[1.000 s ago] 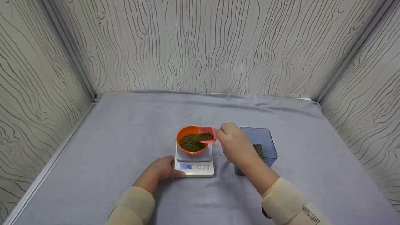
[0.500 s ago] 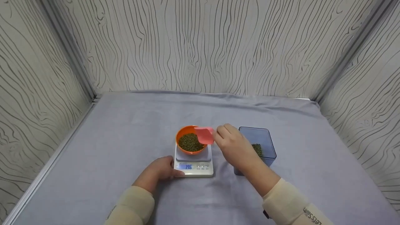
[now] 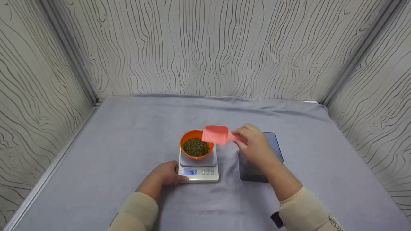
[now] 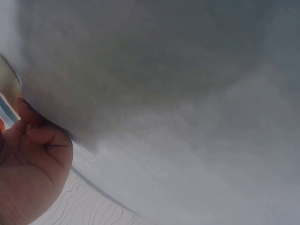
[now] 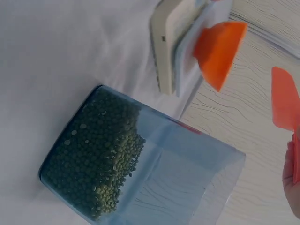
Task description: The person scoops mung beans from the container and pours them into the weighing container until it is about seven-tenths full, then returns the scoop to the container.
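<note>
1. While the pink scoop (image 3: 214, 134) is pinched at its handle between the thumb and fingers of the right hand (image 3: 255, 144), its blade is held over the right side of the orange bowl (image 3: 190, 134).
2. The scale (image 3: 208, 178) is gripped at its front left corner by the left hand (image 3: 167, 172), the thumb being laid on top.
3. The bowl, partly filled with green beans (image 3: 195, 147), is carried by the scale's platform.
4. More beans (image 5: 89, 154) are held in the blue container (image 3: 252, 173), right of the scale.
5. Scale and container are set well apart from the back edge of the cloth-covered table (image 3: 96, 154).
</note>
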`<state>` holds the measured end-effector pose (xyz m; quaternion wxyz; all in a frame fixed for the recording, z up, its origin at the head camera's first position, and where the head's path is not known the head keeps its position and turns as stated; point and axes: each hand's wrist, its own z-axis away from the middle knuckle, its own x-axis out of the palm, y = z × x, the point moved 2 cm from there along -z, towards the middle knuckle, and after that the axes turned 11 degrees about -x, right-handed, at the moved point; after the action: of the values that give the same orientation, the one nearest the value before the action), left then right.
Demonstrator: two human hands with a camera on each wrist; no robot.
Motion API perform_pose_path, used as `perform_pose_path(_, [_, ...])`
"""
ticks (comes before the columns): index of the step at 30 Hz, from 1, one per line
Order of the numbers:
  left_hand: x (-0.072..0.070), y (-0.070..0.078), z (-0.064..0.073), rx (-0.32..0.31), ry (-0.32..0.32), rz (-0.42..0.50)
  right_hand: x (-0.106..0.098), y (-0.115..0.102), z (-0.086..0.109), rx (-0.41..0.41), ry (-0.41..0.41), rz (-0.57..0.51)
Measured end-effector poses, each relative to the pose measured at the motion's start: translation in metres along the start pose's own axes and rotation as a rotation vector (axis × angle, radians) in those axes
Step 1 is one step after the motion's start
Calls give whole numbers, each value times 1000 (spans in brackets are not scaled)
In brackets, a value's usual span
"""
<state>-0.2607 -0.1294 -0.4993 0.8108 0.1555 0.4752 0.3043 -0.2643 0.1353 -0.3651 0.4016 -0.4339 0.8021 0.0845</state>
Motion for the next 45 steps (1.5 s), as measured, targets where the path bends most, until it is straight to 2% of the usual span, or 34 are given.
perform_pose_path(5, [0,-1,0,4,-3,9,-20,10,3,204,-50,-85])
perform_pose_path(8, [0,-1,0,18,0,12,-32,16,5,273,-97,-89])
perform_pose_path(12, [0,0,0,42,11,8,-46,25,11,319,-172,-82])
perform_pose_path(22, [-1,0,1,31,17,0,-87,46,20,307,-322,-1])
perform_pose_path(27, [0,0,2,25,16,12,-96,54,25,302,-374,34])
perform_pose_path(36, [1,-1,0,7,8,24,-88,60,29,318,-484,76])
perform_pose_path(45, [1,0,0,17,0,34,-58,53,31,242,-637,303])
